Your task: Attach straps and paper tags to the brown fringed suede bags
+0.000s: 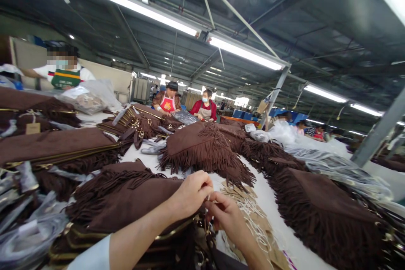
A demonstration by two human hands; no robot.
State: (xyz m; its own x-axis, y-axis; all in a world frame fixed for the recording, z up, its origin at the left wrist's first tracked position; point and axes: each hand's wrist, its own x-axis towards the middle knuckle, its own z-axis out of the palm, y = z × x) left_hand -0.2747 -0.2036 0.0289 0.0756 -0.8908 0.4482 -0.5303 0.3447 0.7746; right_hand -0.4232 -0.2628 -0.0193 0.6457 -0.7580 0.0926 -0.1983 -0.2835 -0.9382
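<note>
My left hand [193, 192] and my right hand [225, 213] meet just above the near edge of a stack of dark brown fringed bags [133, 202]. Both are closed, fingertips pinched together. A small whitish bit shows between them, too little to name. Gold metal clasps [207, 233] hang beneath my right fingers, by the bags' zippered edges. Right of my right hand lies a spread of brown card tags [264, 230] with white strings [253, 219].
Fringed bags [196, 147] lie ahead on the white table [264, 190], with more bags [329, 202] at right. Clear plastic-wrapped straps [34, 236] sit at near left, others [341, 168] at far right. Several people work beyond; a metal post [382, 130] stands at right.
</note>
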